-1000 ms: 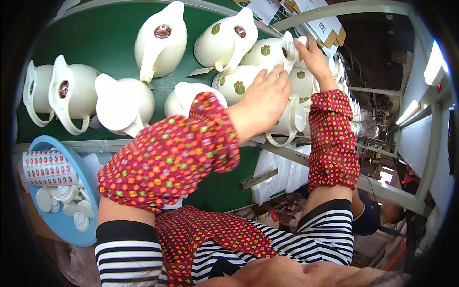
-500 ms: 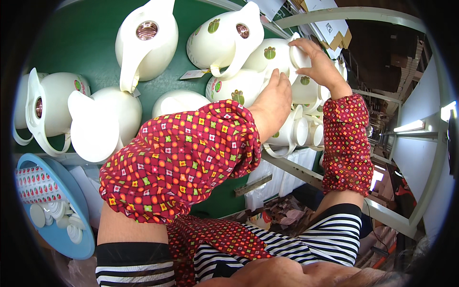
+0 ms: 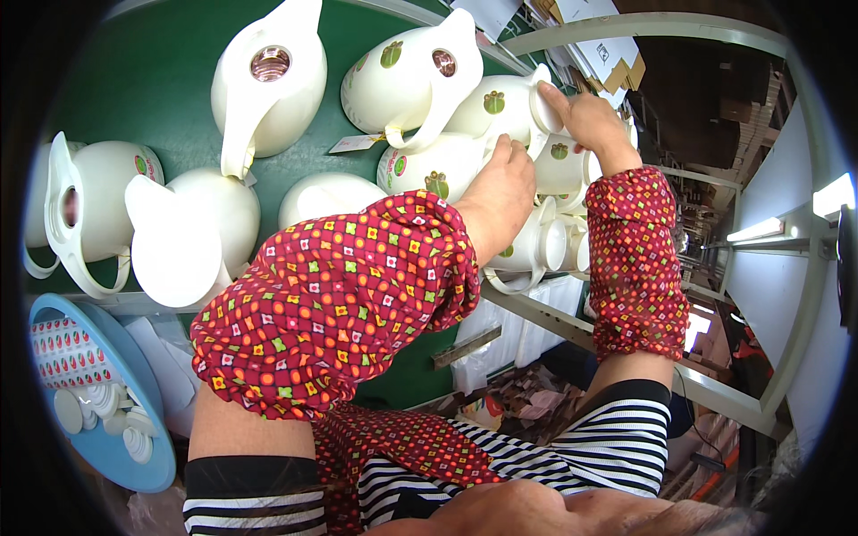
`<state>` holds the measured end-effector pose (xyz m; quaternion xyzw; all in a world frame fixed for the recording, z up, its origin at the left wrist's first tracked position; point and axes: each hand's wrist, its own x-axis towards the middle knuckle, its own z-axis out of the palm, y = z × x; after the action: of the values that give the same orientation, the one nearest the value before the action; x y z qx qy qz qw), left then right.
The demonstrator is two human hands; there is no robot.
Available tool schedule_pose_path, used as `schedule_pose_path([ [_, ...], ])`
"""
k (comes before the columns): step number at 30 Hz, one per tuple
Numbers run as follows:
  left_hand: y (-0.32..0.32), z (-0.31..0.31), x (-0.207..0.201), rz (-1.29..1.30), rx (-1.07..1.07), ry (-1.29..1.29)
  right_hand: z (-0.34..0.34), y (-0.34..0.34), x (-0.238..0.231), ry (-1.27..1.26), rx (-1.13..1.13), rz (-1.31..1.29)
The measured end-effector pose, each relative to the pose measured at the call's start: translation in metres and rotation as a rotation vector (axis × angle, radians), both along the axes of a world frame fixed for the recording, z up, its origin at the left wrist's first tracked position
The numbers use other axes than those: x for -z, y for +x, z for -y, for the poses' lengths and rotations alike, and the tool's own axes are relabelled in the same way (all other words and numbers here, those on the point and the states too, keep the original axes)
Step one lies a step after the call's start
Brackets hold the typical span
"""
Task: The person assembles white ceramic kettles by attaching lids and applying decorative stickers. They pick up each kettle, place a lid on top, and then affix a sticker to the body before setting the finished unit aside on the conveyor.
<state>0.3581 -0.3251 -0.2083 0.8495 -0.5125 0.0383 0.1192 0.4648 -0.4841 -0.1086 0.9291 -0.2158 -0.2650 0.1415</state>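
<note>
Several cream-white vacuum jugs lie on a green surface. My left hand (image 3: 500, 192) is closed over the end of a jug with a fruit sticker (image 3: 433, 165), its fingers pressed together near the jug's handle side. Beyond it, my right hand (image 3: 592, 121) has its index finger stretched along the round white end of another stickered jug (image 3: 487, 105); its thumb is mostly hidden. Just below the right hand lies one more stickered jug (image 3: 559, 159). Under my left wrist are white jugs with round open ends (image 3: 534, 243).
Open-mouthed jugs (image 3: 281, 107) lie at the back and left. At the lower left, a blue basin (image 3: 143, 447) holds white lids (image 3: 107, 402) and a sticker sheet (image 3: 67, 348). A metal frame (image 3: 751, 36) curves along the right. Cartons (image 3: 608, 45) are stacked behind.
My right hand's fingers, spread around the jug's end before, have drawn in, with the index finger now along its rim. My left hand stays at its jug. The view has shifted slightly.
</note>
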Motion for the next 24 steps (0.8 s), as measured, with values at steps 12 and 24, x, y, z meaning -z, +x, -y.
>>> schedule_pose_path([
  [12,-0.001,-0.002,0.006,0.027,-0.021,-0.054,0.032,-0.022,0.015,0.203,-0.367,0.147],
  [24,-0.010,0.011,0.014,0.034,-0.168,-0.203,0.040,-0.025,0.065,-0.126,-0.217,0.253],
])
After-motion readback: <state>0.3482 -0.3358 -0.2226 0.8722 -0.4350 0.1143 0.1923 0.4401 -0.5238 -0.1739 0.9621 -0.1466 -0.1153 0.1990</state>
